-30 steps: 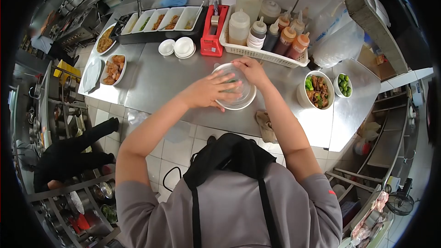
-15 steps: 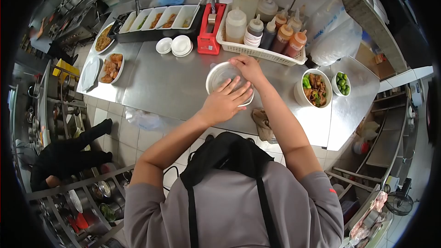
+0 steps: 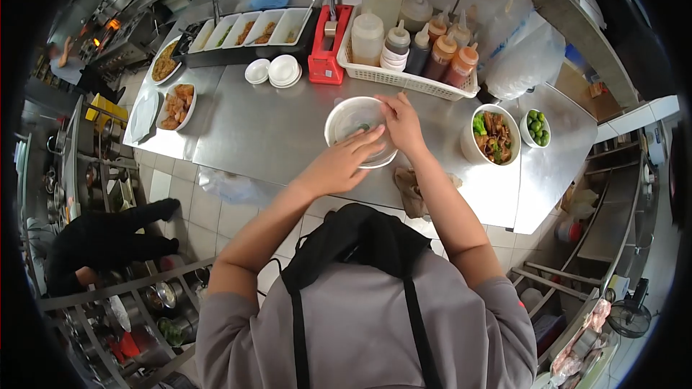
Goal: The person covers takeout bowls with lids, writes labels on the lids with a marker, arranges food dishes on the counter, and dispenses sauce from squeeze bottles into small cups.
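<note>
A round white bowl [image 3: 330, 130] with a clear plastic lid [image 3: 352, 117] sits on the steel counter in front of me. My left hand [image 3: 342, 161] lies across the lid's near side, fingers stretched out and fairly flat. At the bowl's right rim, my right hand [image 3: 402, 124] has its fingers bent over the lid's edge. The contents under the lid are blurred and partly covered by my hands. A brown cloth [image 3: 409, 193] rests at the counter's front edge, below my right wrist.
A basket [image 3: 414, 79] of squeeze bottles and a red sealer-like device [image 3: 329, 65] stand behind. At right are a bowl of meat and greens [image 3: 494, 137] and small green limes [image 3: 537, 128]. Left are small white dishes [image 3: 284, 70] and a bowl of fried pieces [image 3: 176, 106].
My right hand has shifted right along the lid's rim. My left hand has tilted and slid slightly toward the right, uncovering more of the lid. Flames now show on the far stove.
</note>
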Tool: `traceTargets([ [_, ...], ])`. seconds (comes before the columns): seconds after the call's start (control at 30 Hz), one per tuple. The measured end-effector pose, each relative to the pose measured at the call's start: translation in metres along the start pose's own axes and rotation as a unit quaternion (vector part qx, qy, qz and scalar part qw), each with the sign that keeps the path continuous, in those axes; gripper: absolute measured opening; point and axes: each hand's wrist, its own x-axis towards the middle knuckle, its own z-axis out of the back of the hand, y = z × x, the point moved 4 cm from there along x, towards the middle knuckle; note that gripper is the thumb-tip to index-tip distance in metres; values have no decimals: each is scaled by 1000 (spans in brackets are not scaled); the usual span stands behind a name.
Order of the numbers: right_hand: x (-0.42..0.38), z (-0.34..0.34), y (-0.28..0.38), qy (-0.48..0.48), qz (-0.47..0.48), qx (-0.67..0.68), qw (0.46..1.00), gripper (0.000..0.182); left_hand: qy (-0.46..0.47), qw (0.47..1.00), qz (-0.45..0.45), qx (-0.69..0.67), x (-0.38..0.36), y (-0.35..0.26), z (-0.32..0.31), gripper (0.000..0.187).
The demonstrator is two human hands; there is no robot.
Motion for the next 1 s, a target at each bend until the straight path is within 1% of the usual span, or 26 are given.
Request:
traceTargets([
  [0.1, 3, 0, 4, -10, 20, -12, 1000, 22, 68, 991, 69, -89, -17, 16, 4, 28],
  [0.2, 1, -1, 5, -16, 31, -25, 999, 22, 19, 997, 0, 71, -19, 3, 18, 14],
  [0.3, 3, -3, 10, -10, 36, -42, 998, 22, 13, 999, 25, 26, -18, 9, 18, 10],
  [0.4, 11, -11, 11, 5, 62, -53, 997, 21, 7, 995, 20, 97, -11, -3, 24, 8],
  [0.47, 23, -17, 16, 24, 84, -62, 994, 20, -21, 992, 44, 119, -11, -6, 24, 10],
  [0.5, 31, -19, 22, 22, 130, -68, 989, 20, -34, 989, 55, 131, -11, -6, 23, 10],
  [0.57, 41, -22, 36, 19, 215, -77, 973, 20, -96, 982, 61, 149, -10, -7, 19, 12],
  [0.6, 41, -19, 38, -11, 205, -68, 976, 20, -127, 977, 65, 158, -9, -8, 16, 13],
  [0.67, 39, -5, 60, -73, 185, -50, 979, 23, -131, 974, 105, 154, -2, -16, 3, 15],
  [0.7, 35, -2, 60, -54, 125, -94, 986, 25, -134, 971, 125, 152, 3, -19, -4, 16],
  [0.77, 19, 10, 51, -10, 2, -181, 983, 28, -157, 974, 133, 99, 13, -24, -14, 20],
  [0.8, 11, 9, 42, 10, -20, -182, 983, 28, -168, 974, 135, 73, 16, -24, -17, 22],
  [0.83, 4, 7, 34, 29, -42, -184, 982, 27, -161, 973, 163, -8, 20, -28, -11, 21],
  [0.87, 0, 5, 27, 47, -66, -185, 979, 27, -169, 973, 160, -4, 19, -25, -8, 21],
  [0.93, 0, 2, 23, 53, -68, -150, 985, 23, -186, 971, 153, 4, 16, -10, 6, 20],
  [0.97, -1, 0, 25, 57, -70, -131, 987, 21, -209, 965, 150, 56, 14, 4, 16, 20],
  [1.0, 0, -2, 29, 43, -54, -159, 985, 19, -231, 955, 148, 109, 13, 22, 23, 20],
])
